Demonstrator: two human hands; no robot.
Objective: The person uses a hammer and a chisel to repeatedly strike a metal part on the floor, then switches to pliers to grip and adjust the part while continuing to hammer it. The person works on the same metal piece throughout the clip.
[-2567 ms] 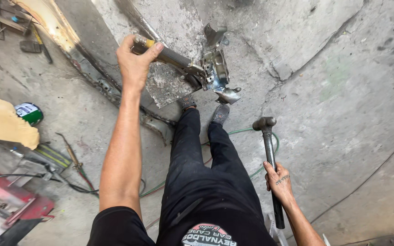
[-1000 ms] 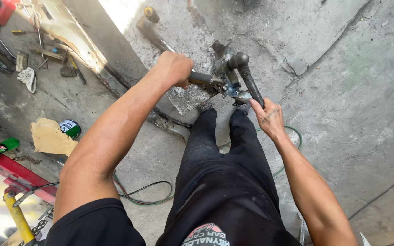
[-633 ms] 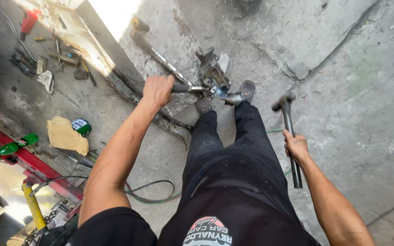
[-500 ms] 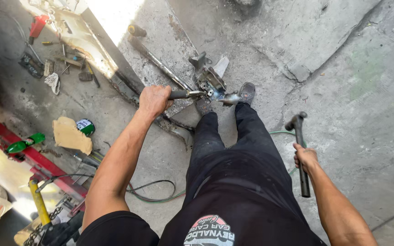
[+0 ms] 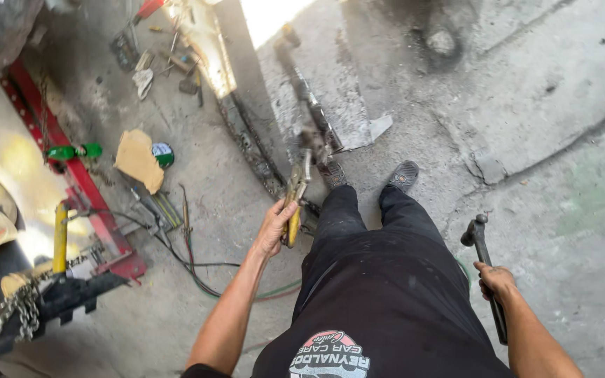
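Note:
I stand on a concrete floor, looking down at my black trousers and shoes. My left hand point(image 5: 274, 227) grips the yellow handles of locking pliers point(image 5: 295, 199), held at my left thigh with the jaws pointing up toward a long metal part point(image 5: 314, 115) on the floor ahead. My right hand point(image 5: 495, 280) hangs at my right side, closed around the handle of a hammer point(image 5: 481, 255) whose dark head points up. A bent sheet-metal piece point(image 5: 358, 126) lies by the long part, just beyond my left shoe point(image 5: 332, 173).
A red steel frame point(image 5: 71, 175) with a yellow lever and chain stands at left. A cardboard scrap point(image 5: 138, 157), a green-lidded tin point(image 5: 163, 154), a green bottle point(image 5: 71, 151), hoses point(image 5: 197, 259) and loose tools lie on the floor at left.
My left hand has pulled back from the metal part toward my thigh with the pliers. My right hand has lowered the hammer to my side. The view has tilted left.

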